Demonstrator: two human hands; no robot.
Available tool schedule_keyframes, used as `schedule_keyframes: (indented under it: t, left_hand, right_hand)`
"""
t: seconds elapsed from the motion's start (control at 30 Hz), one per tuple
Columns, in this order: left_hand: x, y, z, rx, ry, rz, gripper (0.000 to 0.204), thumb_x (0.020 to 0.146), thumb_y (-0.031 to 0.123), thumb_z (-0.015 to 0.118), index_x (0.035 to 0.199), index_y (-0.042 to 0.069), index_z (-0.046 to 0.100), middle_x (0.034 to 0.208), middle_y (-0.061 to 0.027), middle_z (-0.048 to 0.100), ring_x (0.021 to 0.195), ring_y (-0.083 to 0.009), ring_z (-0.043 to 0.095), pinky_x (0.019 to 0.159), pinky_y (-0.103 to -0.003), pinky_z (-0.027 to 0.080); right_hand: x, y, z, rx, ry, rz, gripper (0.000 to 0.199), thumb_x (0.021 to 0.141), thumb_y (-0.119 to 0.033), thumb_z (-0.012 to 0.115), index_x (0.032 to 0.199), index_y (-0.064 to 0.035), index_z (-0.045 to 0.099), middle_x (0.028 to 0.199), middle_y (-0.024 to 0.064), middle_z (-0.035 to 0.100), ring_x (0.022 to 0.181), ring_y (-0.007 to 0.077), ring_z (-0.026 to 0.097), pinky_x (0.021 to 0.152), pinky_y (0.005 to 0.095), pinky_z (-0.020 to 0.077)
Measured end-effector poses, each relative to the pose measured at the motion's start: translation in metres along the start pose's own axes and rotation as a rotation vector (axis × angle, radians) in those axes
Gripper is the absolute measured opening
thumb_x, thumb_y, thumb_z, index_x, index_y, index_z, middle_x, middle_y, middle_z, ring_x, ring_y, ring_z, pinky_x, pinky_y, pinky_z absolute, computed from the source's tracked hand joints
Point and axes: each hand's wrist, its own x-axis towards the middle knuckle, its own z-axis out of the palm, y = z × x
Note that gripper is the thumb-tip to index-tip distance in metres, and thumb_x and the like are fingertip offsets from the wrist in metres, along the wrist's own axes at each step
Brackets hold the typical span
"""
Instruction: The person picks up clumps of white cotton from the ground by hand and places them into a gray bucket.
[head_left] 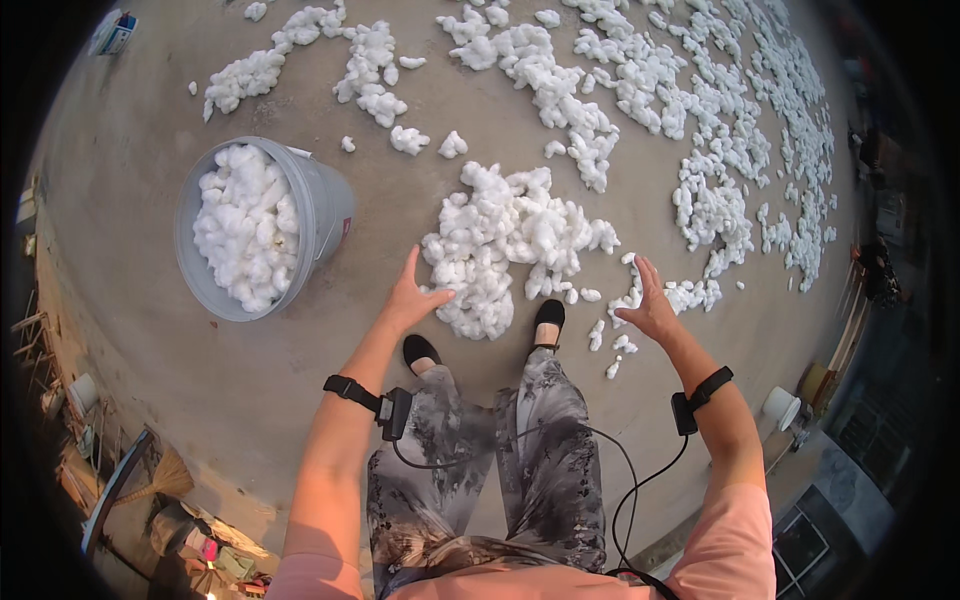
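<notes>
My left hand [410, 298] is open, fingers spread and pointing away from me, empty. My right hand [650, 302] is open too, palm turned inward, fingers loose, holding nothing. Each wrist wears a black strap with a small black box, and a thin black cable runs from them down across my patterned trousers [500, 450].

Below and between my hands stand my two black shoes [548, 313] on bare concrete [150, 400].

Between my hands, just past the fingertips, lies the cotton pile [505, 245]: a loose heap of bright white, fluffy tufts, lumpy and irregular, thickest in the middle and fraying into single clumps at its edges. Its near-left lobe comes almost up to my left thumb. A few small stray tufts [612, 350] lie under my right hand, and a thin trail of them runs just beyond that hand's fingers.

Out past my left hand, well apart from it, a grey bucket [325, 215] sits tilted toward me, packed near to the rim with the same white cotton.

Farther off, beyond the pile, long ragged rows of cotton [700, 130] stretch across the concrete, densest beyond my right hand. A broom [160, 480] lies far back on my left.
</notes>
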Motion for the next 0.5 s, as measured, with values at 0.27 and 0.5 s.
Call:
schedule_keyframes:
  t: [0.27, 0.5]
  left_hand:
    - [0.151, -0.004, 0.048, 0.863, 0.113, 0.383, 0.135, 0.054, 0.023, 0.093, 0.157, 0.026, 0.005, 0.161, -0.0176, 0.016, 0.14, -0.0444, 0.031, 0.107, -0.049, 0.043]
    - [0.243, -0.033, 0.128, 0.866, -0.081, 0.509, 0.125, 0.065, 0.01, 0.084, 0.157, 0.028, 0.002, 0.148, -0.0219, 0.032, 0.106, -0.0412, 0.061, 0.087, -0.045, 0.055]
  right_hand:
    - [0.123, 0.13, 0.151, -0.106, 0.085, 0.028, 0.132, 0.051, -0.024, 0.095, 0.154, -0.0055, 0.015, 0.157, 0.028, 0.016, 0.145, 0.0438, 0.02, 0.119, 0.0465, 0.0239]
    - [0.173, 0.118, 0.227, 0.123, 0.098, -0.27, 0.13, 0.055, -0.024, 0.094, 0.153, -0.0019, 0.012, 0.155, 0.0266, 0.02, 0.146, 0.041, 0.019, 0.12, 0.0467, 0.0185]
